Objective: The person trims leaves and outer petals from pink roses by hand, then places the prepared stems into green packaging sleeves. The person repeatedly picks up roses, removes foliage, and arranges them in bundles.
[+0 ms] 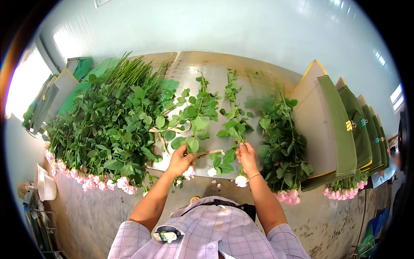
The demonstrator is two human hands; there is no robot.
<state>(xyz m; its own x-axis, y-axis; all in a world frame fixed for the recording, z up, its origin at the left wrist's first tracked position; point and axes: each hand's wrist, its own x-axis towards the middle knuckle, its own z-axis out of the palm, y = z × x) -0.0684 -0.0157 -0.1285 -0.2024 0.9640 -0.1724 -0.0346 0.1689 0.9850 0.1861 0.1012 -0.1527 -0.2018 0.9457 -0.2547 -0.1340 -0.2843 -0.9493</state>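
My left hand (180,161) pinches the stem of a leafy rose (198,111) just above its pink bloom, which hangs past the table's front edge. In my right hand (247,158) is the stem of another rose (235,123), with its pale pink bloom (241,181) below my fingers. Both stems point away from me over the metal tabletop (213,136). To the left lies a large heap of pink roses (110,129), blooms towards me. A smaller bunch of roses (281,145) lies right of my right hand, its far stems blurred.
Green fabric-covered boards with yellow edging (336,126) and clips stand at right; more pink roses (346,191) show below them. Green netting (81,97) lies under the left heap. A beige strap (171,129) is on the table. White buckets (46,184) stand at lower left.
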